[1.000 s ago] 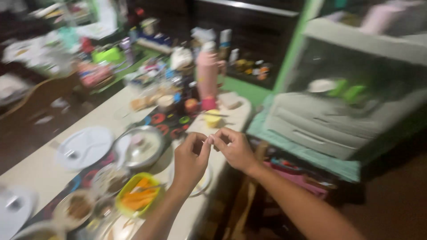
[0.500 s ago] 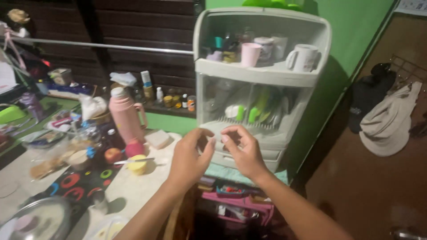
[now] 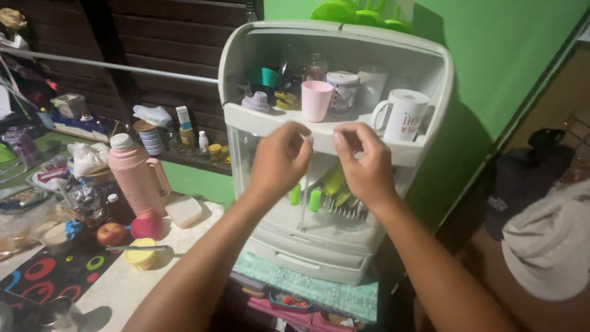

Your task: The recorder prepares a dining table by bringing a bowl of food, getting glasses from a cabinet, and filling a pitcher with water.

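**Two hands raised at the front of a plastic dish cabinet**

The left hand (image 3: 279,161) and the right hand (image 3: 367,161) hang side by side, a little apart, in front of the dish cabinet (image 3: 424,157), level with the front edge of its upper shelf. Each grip is curled, fingers folded toward the thumb; whether anything is pinched between them I cannot tell, nor whether they touch the shelf edge.

The cabinet is pale grey moulded plastic with rounded corners and a clear lower compartment. On the upper shelf a smooth pink cup (image 3: 316,100) stands just above the hands, a patterned lidded jar (image 3: 342,92) behind it, and a glossy white mug (image 3: 404,114) toward the right end. Below, green-handled utensils (image 3: 313,198) stand in the rack. Two drawers (image 3: 295,252) close the base.

To the left, on the tabletop (image 3: 123,289), a pink flask (image 3: 136,174) stands near the far edge, beside a red apple (image 3: 110,233), a small yellow bowl (image 3: 142,253) and a white rectangular block (image 3: 183,211). A green wall (image 3: 491,55) rises behind.
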